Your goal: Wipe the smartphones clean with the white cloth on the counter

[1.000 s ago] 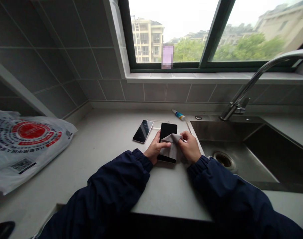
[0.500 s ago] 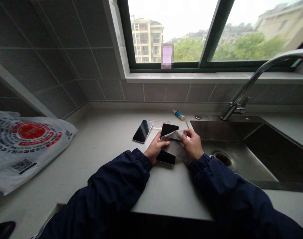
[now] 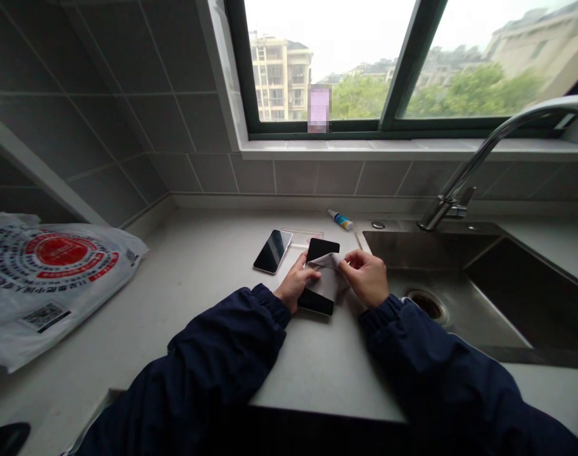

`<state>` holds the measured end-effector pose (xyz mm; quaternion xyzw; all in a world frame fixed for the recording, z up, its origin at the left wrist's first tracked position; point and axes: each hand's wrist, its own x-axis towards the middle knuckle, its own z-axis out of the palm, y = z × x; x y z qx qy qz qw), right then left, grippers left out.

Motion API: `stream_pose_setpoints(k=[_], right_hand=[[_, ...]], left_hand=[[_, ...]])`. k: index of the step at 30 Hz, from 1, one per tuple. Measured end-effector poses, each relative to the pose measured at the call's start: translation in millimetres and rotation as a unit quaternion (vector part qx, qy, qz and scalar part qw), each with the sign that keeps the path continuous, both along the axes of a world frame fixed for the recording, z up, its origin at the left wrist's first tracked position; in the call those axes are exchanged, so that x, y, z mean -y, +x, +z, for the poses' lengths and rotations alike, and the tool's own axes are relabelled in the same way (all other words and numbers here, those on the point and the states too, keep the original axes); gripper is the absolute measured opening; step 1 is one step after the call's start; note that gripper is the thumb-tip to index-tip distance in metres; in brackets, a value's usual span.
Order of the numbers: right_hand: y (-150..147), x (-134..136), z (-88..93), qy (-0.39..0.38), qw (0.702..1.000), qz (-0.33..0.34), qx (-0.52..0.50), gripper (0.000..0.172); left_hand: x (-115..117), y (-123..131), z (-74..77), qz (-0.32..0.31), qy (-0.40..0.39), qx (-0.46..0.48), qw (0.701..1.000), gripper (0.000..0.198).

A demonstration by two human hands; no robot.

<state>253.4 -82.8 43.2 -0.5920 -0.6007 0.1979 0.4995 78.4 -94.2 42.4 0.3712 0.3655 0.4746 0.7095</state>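
My left hand [image 3: 296, 282] grips the left edge of a black-screened phone [image 3: 317, 304], its thumb resting over the front. A thin grey cloth [image 3: 324, 285] lies across the middle of that phone, leaving its top and bottom ends showing. At the phone's right side, my right hand [image 3: 366, 277] is closed, pinching the cloth's upper right corner between thumb and fingers. Another phone [image 3: 272, 251], dark-screened with a pale rim, lies on the counter just left of the hands. Behind the held phone is a clear, thin-edged object [image 3: 301, 234], partly hidden.
A white tube [image 3: 340, 219] with a blue and yellow label lies near the back wall. To the right are a steel sink [image 3: 500, 352] and a curved faucet [image 3: 479, 161]. A printed plastic bag [image 3: 56, 278] sits on the counter [image 3: 213, 247] at left.
My right hand has drawn the cloth's corner slightly left and down, so the raised fold over the phone is smaller. My left hand and the phone have barely moved.
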Motion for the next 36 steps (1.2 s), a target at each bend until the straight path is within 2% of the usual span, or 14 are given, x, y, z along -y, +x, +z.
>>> stream_pose_setpoints(k=[7, 12, 14, 21, 27, 31, 36], right_hand=[[-2.5, 1.8, -1.8, -0.051, 0.996, 0.066, -0.012, 0.044], [-3.9, 2.7, -2.8, -0.07, 0.994, 0.084, 0.015, 0.051], [-4.5, 2.6, -3.1, -0.083, 0.993, 0.084, 0.02, 0.049], [-5.1, 0.6, -2.5, -0.129, 0.989, 0.06, -0.024, 0.023], [-4.9, -1.6, -3.4, -0.14, 0.982, 0.068, -0.106, 0.021], [-5.2, -4.5, -5.1, -0.147, 0.969, 0.083, -0.182, 0.032], [-7.7, -5.1, -3.0, -0.176, 0.937, 0.107, -0.281, 0.046]], left_hand=[[-0.2, -2.1, -1.6, -0.004, 0.02, 0.003, 1.0, 0.074], [-1.5, 0.2, -3.6, 0.003, 0.03, 0.01, 0.999, 0.074], [-2.4, 1.5, -4.7, 0.009, 0.024, 0.011, 1.0, 0.073], [-4.2, 2.0, -8.5, 0.001, 0.02, 0.017, 1.0, 0.069], [-3.4, -0.9, -6.7, -0.021, 0.04, 0.016, 0.999, 0.065], [-1.2, -1.8, -3.2, -0.044, 0.032, 0.034, 0.998, 0.061], [1.5, -0.4, 1.3, -0.053, 0.038, 0.051, 0.997, 0.059]])
